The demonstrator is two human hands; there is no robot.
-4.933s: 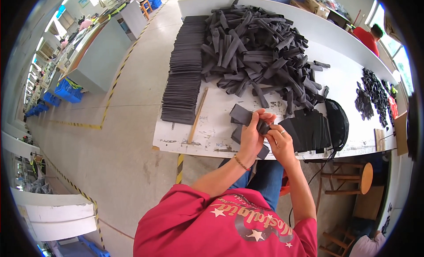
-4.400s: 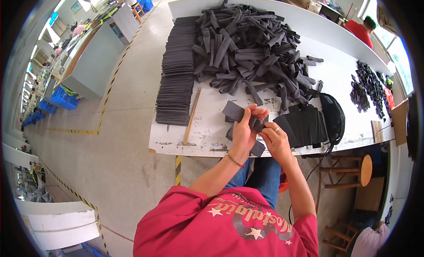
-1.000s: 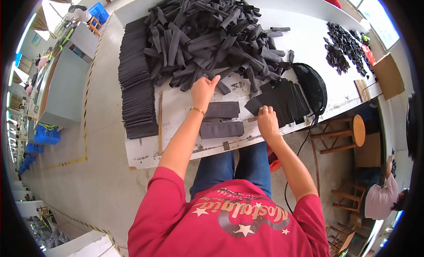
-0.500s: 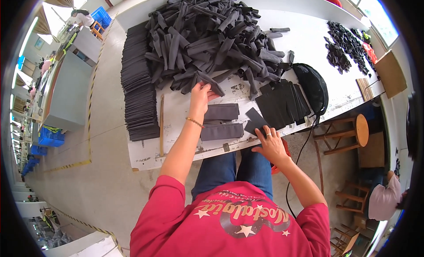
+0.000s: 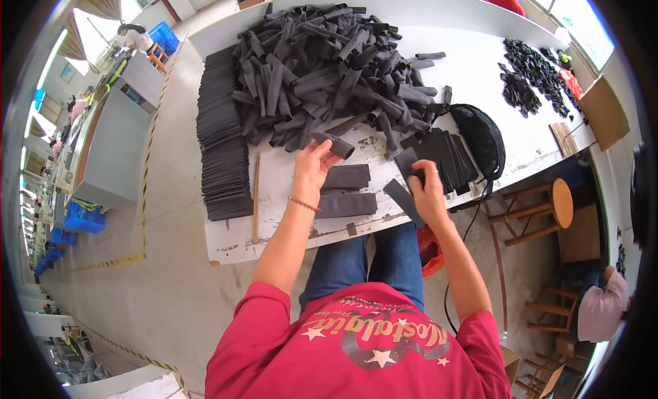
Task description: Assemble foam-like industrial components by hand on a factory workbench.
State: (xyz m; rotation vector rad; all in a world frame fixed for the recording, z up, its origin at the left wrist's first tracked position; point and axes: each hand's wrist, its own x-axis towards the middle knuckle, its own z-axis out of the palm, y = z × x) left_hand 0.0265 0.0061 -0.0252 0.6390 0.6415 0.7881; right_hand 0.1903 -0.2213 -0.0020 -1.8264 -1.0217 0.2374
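Matt cloth tubes (image 5: 325, 77), scuffed tabletop (image 5: 473, 66), smooth wooden stool (image 5: 562, 202)

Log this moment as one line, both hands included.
left hand: holds dark cloth tube | right hand: holds dark flat strips | table: tube pile, cloth stack, wooden stick

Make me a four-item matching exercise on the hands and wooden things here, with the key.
Column 1
1. Left hand
2. Right hand
3. Wooden stick
4. Round-topped wooden stool

Column 2
A. Lies beside the long row of stacked dark pieces
B. Holds a dark fabric tube
C. Stands on the concrete floor
D. Holds at least one flat dark strip

Right pairs: 1-B; 2-D; 3-A; 4-C
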